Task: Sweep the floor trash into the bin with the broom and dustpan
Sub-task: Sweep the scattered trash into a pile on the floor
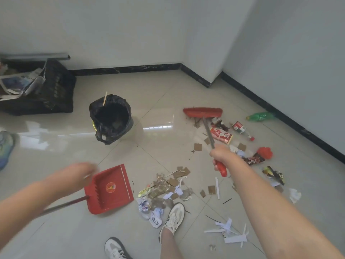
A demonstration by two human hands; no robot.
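Head view: right hand is clenched round the broom handle just above its red grip, with the broom head down on the floor at the far end of the mess, beside wrappers and a bottle. Left hand is motion-blurred over the dustpan's back edge, so I can't tell if its fingers are open or curled, or whether it holds anything. Dustpan lies flat on the floor, mouth toward the trash piled by the shoe; bin, black-bagged, stands upright farther off, left of the broom head.
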